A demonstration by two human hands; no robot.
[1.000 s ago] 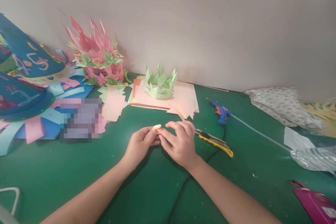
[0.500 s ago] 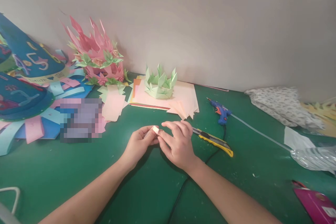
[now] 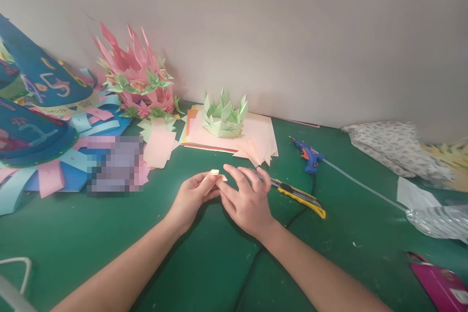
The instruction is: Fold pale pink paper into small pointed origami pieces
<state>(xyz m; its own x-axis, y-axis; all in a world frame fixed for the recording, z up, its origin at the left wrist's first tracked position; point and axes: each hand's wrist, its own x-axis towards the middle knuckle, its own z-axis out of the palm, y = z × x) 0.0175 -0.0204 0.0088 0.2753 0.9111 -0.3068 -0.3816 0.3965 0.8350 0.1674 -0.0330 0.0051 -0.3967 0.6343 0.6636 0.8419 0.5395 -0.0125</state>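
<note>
At the near left corner a white bent rod (image 3: 28, 272) juts into view, and at the near right lies a magenta object (image 3: 440, 282), partly cut off by the edge of view. A black cable (image 3: 252, 264) runs from the near middle across the green tabletop (image 3: 204, 273), passes behind the right forearm and leads up to the blue glue gun (image 3: 312, 160).

A little farther in, at the middle, the left hand (image 3: 188, 202) pinches a small folded piece of pale paper (image 3: 214, 172) between thumb and fingers. The right hand (image 3: 250, 202) meets it from the right, forefinger at the paper's edge and the other fingers raised and spread; whether its thumb grips the paper too, I cannot tell.

Just right of the right hand lies a yellow utility knife (image 3: 302, 200), and beyond it the glue gun, with a long translucent glue stick (image 3: 361, 181) reaching right to a clear plastic wrapper (image 3: 438, 223).

Farther back, a green paper crown (image 3: 224, 129) stands on a stack of coloured paper (image 3: 261, 131). To its left rise pink paper crowns (image 3: 133, 58) and, farther left, blue cone hats (image 3: 31, 66) among paper strips (image 3: 51, 178). Patterned fabric (image 3: 391, 146) lies at the far right, below the pale wall (image 3: 292, 48).
</note>
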